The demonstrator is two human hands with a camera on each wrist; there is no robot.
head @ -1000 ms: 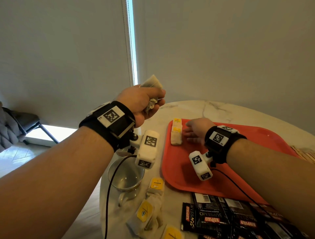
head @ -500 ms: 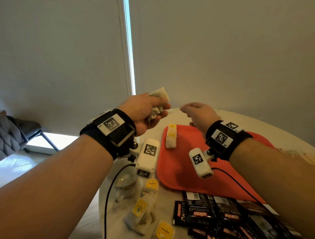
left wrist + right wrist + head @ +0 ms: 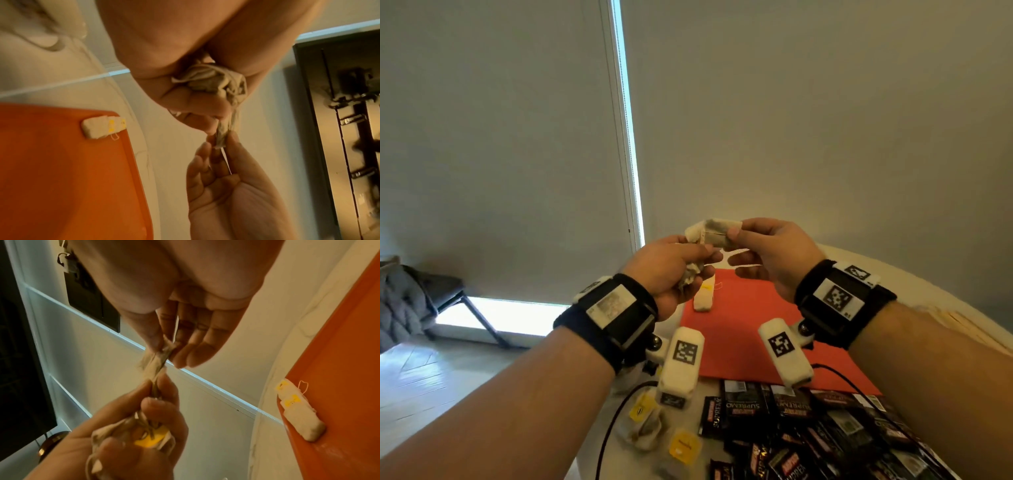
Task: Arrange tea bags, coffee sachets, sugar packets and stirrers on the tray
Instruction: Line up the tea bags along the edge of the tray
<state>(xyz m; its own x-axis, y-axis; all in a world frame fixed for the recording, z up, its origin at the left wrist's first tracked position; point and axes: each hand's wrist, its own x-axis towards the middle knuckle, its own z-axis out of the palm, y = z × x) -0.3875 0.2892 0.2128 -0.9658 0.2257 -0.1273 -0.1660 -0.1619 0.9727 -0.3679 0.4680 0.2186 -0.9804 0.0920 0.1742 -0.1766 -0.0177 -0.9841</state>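
Above the tray's far-left edge [image 3: 739, 301], left hand [image 3: 671, 270] fisted round bunched tea bags [image 3: 216, 81], right hand [image 3: 774, 250] pinching one tea bag [image 3: 719, 231], red bed mostly bare, yellow tag [image 3: 150, 439] visible only from the right wrist.

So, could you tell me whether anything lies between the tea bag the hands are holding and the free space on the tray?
Nothing visible does. The right hand pinches one tea bag out of the bunch in the left hand, above the tray. Only the placed tea bags lie at its far left corner; the surface beside them is bare.
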